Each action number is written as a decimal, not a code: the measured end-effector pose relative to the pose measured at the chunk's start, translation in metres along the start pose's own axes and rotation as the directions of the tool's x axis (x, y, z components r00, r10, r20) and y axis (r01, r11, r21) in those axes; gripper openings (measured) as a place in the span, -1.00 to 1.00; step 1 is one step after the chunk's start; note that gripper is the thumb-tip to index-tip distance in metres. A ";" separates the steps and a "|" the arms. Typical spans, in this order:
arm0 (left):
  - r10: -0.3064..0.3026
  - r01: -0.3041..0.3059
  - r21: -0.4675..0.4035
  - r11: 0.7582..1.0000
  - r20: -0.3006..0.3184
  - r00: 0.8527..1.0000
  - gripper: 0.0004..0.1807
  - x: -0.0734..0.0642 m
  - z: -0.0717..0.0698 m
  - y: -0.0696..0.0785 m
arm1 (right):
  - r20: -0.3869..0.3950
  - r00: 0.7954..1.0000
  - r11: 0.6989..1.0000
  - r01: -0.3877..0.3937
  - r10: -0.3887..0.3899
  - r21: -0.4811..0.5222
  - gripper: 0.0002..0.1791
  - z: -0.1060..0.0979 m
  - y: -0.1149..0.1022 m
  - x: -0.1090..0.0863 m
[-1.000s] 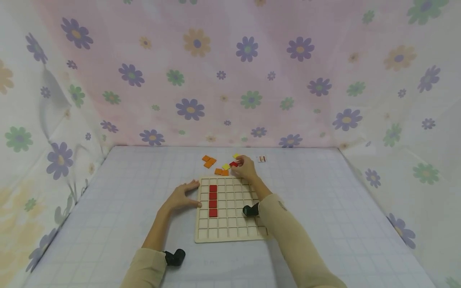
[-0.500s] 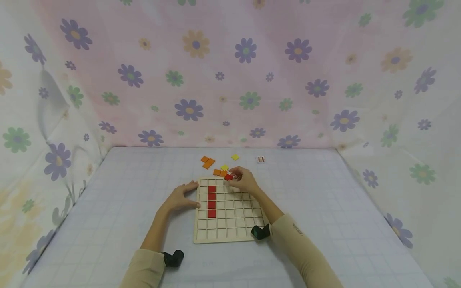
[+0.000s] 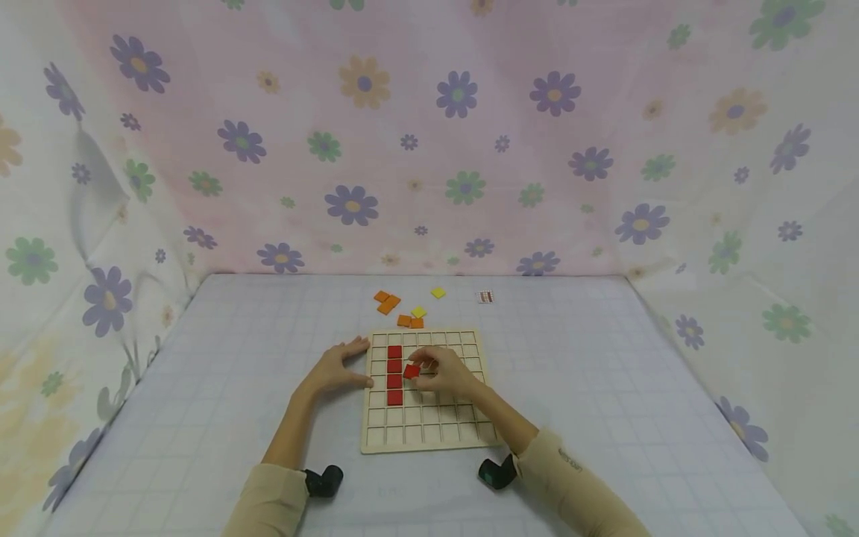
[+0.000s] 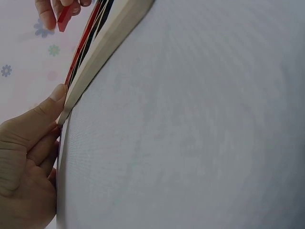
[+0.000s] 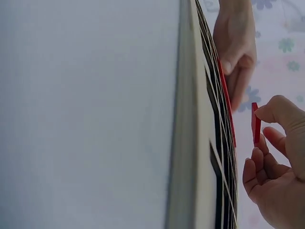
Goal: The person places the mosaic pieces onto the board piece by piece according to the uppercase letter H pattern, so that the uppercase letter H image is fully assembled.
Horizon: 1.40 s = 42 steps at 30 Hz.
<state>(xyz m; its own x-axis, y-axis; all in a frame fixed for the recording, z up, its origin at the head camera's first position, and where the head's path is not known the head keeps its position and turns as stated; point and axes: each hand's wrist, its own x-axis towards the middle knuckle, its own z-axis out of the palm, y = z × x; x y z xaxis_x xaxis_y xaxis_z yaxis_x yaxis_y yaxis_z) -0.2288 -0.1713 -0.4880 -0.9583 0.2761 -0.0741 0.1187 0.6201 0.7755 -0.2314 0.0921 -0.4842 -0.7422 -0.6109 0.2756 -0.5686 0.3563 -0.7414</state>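
A wooden grid board (image 3: pixel 429 438) lies flat on the table, with several red square tiles (image 3: pixel 394 381) in one column of its cells. My right hand (image 3: pixel 448 373) pinches another red tile (image 5: pixel 256 123) between thumb and finger, and the right wrist view has it raised off the board. In the head view this tile is just right of the red column. At the board's left edge rests my left hand (image 3: pixel 333 369), thumb and fingers spread apart. Up close, the left wrist view has the left thumb (image 4: pixel 58 93) touching the edge.
Beyond the board lie several orange tiles (image 3: pixel 388 303) and two yellow tiles (image 3: pixel 438 293). A small patterned card (image 3: pixel 485 297) is at the back right. Flower-print cloth (image 3: pixel 416 149) hangs behind and at both sides of the white-covered table (image 3: pixel 577 358).
My right hand has come back from the loose tiles with a red tile, moving toward me and slightly left over the board. The left hand has stayed at the board's edge.
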 end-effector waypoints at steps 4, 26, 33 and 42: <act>0.034 -0.034 0.003 0.999 -0.003 0.999 -0.08 0.000 -0.001 0.000 | 0.042 0.999 0.999 0.035 -0.035 -0.001 -0.65 0.009 -0.008 -0.005; 0.023 -0.023 -0.008 1.000 -0.001 1.000 -0.08 -0.002 -0.002 0.003 | 0.124 0.990 0.982 0.092 -0.071 -0.167 -0.69 0.029 -0.029 -0.025; 0.033 -0.033 -0.002 0.999 -0.008 0.999 -0.09 -0.001 -0.002 0.000 | 0.124 0.989 0.988 0.100 -0.085 -0.117 -0.66 0.033 -0.032 -0.027; 0.023 -0.023 -0.004 1.000 -0.004 1.000 -0.09 -0.001 -0.001 -0.001 | 0.070 0.991 0.986 0.122 -0.115 -0.113 -0.64 0.040 -0.031 -0.028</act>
<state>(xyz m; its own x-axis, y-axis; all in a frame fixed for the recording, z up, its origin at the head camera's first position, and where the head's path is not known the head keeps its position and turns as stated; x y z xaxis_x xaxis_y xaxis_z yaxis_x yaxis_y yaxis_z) -0.2287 -0.1732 -0.4884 -0.9564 0.2872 -0.0539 0.1394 0.6105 0.7796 -0.1790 0.0700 -0.4935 -0.6456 -0.6955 0.3155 -0.6914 0.3568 -0.6282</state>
